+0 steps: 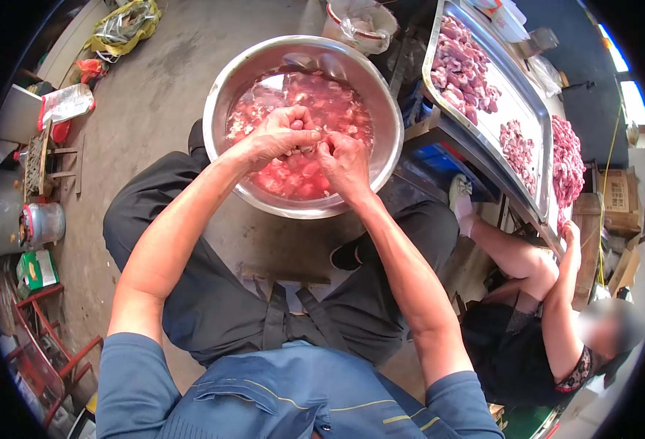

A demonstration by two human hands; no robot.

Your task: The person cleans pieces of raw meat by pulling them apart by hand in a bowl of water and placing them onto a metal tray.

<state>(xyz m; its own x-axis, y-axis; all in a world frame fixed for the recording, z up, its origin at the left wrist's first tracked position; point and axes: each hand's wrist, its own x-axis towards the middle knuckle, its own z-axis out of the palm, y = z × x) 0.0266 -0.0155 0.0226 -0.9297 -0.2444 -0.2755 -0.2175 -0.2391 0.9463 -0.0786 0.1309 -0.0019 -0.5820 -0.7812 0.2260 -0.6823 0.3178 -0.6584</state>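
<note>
A large metal basin (390,150) stands on the floor between my knees. Reddish water fills it, with many pieces of raw meat (289,179) and pale bits in it. Over the basin, my left hand (287,134) is closed around a small pink piece of raw meat (297,124). My right hand (346,162) is close beside it, its thumb and fingers pinched together near the left fingertips. What the right fingers hold is too small to make out.
To the right, a metal tray (500,88) on a stand bears two heaps of raw meat. A co-worker (513,351) sits beyond it, one hand at another meat pile (566,157). A bucket (361,28) stands behind the basin; a red chair (51,351) is at left.
</note>
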